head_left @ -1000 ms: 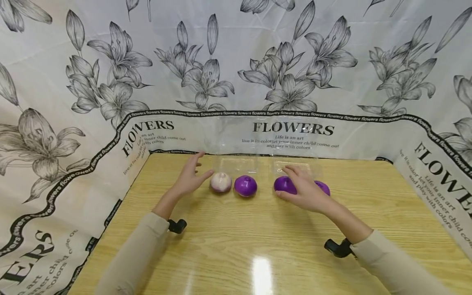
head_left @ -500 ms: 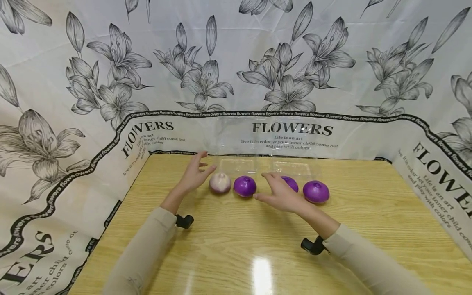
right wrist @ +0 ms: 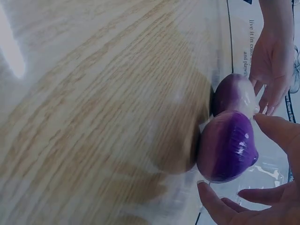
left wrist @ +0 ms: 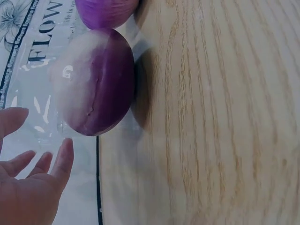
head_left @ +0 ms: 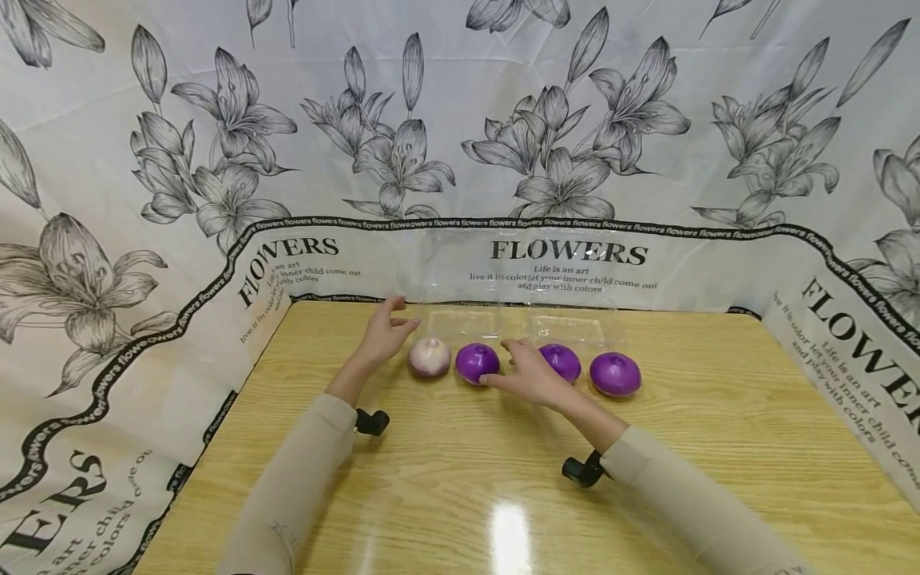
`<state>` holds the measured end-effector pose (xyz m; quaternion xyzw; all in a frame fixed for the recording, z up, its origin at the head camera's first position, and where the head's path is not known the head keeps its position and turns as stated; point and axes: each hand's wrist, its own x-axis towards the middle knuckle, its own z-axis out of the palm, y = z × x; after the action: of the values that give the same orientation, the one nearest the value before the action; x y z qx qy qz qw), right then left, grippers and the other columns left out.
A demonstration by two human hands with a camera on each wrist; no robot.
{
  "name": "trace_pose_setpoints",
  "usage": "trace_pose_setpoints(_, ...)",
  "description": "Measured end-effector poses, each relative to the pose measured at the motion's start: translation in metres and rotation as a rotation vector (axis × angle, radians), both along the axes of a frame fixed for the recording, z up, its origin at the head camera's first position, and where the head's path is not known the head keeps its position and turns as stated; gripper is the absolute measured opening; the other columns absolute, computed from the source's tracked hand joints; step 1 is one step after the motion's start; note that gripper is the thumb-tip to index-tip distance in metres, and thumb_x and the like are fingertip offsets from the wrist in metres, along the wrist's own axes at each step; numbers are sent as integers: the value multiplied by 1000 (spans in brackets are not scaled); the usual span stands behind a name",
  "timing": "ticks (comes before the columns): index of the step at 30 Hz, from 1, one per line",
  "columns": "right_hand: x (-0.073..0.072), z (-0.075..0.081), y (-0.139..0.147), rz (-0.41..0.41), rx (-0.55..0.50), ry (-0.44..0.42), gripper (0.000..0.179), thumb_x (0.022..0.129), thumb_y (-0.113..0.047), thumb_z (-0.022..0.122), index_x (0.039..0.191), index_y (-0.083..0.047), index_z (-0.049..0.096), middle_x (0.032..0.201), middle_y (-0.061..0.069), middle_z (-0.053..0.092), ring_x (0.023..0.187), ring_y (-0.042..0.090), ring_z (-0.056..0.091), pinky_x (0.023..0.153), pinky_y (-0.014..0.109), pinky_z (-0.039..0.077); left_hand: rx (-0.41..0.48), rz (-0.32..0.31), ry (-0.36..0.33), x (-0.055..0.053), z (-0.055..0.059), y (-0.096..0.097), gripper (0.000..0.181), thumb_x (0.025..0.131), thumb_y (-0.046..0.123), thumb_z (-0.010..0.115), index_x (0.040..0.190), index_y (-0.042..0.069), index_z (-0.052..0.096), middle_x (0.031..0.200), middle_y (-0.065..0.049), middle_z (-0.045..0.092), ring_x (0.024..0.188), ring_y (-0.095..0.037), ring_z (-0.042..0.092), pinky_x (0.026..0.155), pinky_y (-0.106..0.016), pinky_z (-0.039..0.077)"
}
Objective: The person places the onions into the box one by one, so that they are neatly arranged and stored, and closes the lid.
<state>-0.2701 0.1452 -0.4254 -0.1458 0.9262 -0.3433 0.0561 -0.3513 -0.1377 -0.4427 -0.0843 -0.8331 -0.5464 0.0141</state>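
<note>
The right hand (head_left: 535, 379) had left the two purple onions on the right, baring both the inner onion (head_left: 563, 361) and the outer onion (head_left: 616, 374), and had moved left to the middle purple onion (head_left: 474, 361). Its thumb and fingers were spread apart about that onion's right side, pinching nothing; whether a tip touched could not be told. Attention seemed to have passed to the left-hand pair. The left hand (head_left: 379, 339) was also spread, just beside the pale onion (head_left: 430, 358) and apart from it. All four onions sat in a row on the table (head_left: 431, 479). Behind them, the left clear box (head_left: 463, 322) and right clear box (head_left: 569, 329) stood near the back edge, where the flowered cloth (head_left: 431, 184) left little depth; more room lay toward the person.
</note>
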Motion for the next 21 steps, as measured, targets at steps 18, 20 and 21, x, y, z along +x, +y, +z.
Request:
trace_pose_setpoints(18,-20,-28,-13,-4,-31,38,74,86,-40,83,132,10,55,127,26,61,116,38,61,101,49,56,221,36,-193,-18,-8,14,58,102,3,59,151,-12,33,135,-28,47,124,-46,56,104,-43,56)
trace_pose_setpoints(20,-22,-29,-15,-9,-29,47,72,85,-41,83,129,9,57,123,24,63,112,36,63,97,47,58,239,38,-201,-21,-10,15,54,103,2,57,149,-15,35,128,-26,50,123,-47,56,104,-43,56)
trace_pose_setpoints(21,-23,-29,-16,-12,-24,50,72,85,-41,83,129,9,57,122,23,64,110,35,63,96,46,58,246,37,-204,-22,-11,15,52,103,1,56,148,-16,36,124,-25,51,122,-47,56,104,-43,56)
